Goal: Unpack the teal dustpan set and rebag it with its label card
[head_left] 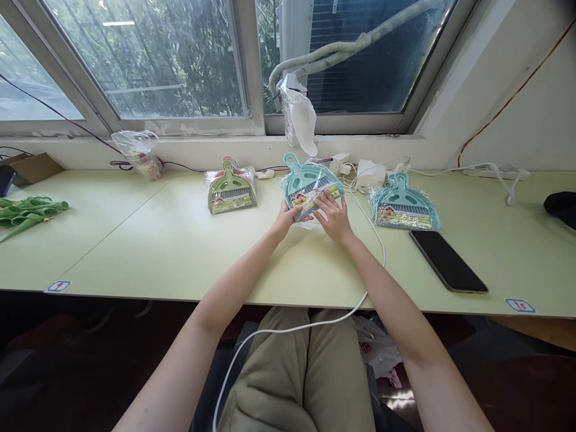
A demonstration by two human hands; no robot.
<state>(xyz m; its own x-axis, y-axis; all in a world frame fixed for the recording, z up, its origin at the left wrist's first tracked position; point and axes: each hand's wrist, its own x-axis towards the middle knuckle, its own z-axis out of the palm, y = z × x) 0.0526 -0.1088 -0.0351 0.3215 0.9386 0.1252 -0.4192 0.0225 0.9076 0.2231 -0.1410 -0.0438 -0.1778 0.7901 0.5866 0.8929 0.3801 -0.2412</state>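
Note:
A teal mini dustpan-and-brush set (310,183) in clear plastic wrap lies on the pale green table (180,252), held between both hands. My left hand (285,219) grips its lower left edge with curled fingers. My right hand (333,217) rests on its lower right corner, fingers pressed on the wrap.
A green wrapped set (231,191) lies to the left, another teal wrapped set (404,208) to the right. A black phone (447,261) lies near the front right. A white cable (373,240) runs off the table. Green plastic pieces (27,213) sit far left; a window sill runs behind.

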